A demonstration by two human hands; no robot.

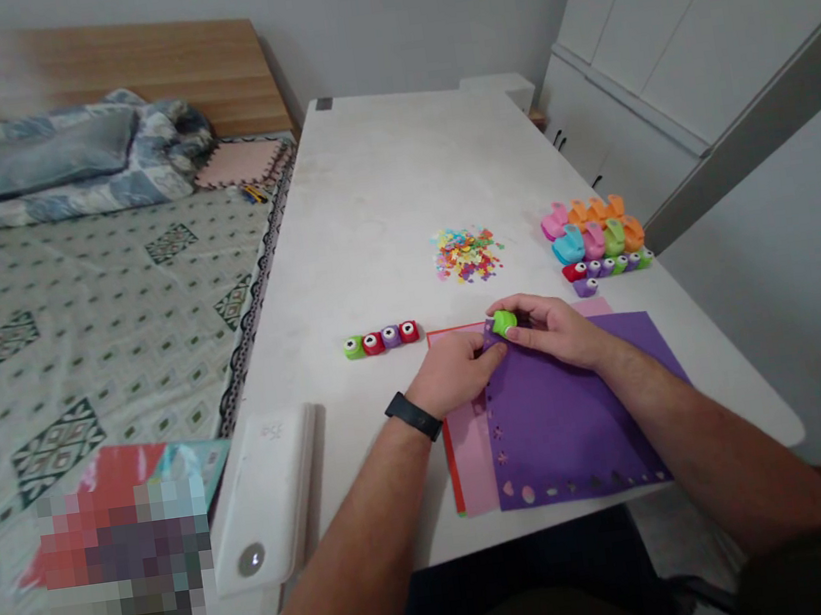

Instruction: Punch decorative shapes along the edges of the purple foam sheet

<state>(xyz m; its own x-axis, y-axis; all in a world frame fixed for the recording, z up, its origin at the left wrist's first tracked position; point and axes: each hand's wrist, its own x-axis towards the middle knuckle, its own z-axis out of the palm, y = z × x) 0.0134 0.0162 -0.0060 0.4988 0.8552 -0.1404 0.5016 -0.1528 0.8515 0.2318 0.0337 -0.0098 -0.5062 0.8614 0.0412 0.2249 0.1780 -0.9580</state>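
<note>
A sheet of purple paper (582, 406) lies over pink paper (471, 461) and a red sheet near the table's front edge. Small shaped holes run down its left side and along its near edge. My right hand (553, 327) grips a small green craft punch (504, 322) at the sheet's far left corner. With thumb and fingers my left hand (461, 373) pinches the purple paper's left edge just below the punch. A black band circles my left wrist. Part of the punch is hidden by my right fingers.
Beyond my hands lies a pile of colourful paper cut-outs (468, 254). A row of small punches (382, 339) stands left of the paper; more punches (598, 237) are grouped at the right edge. A white device (269, 498) sits at the table's left edge, beside a bed (116, 316).
</note>
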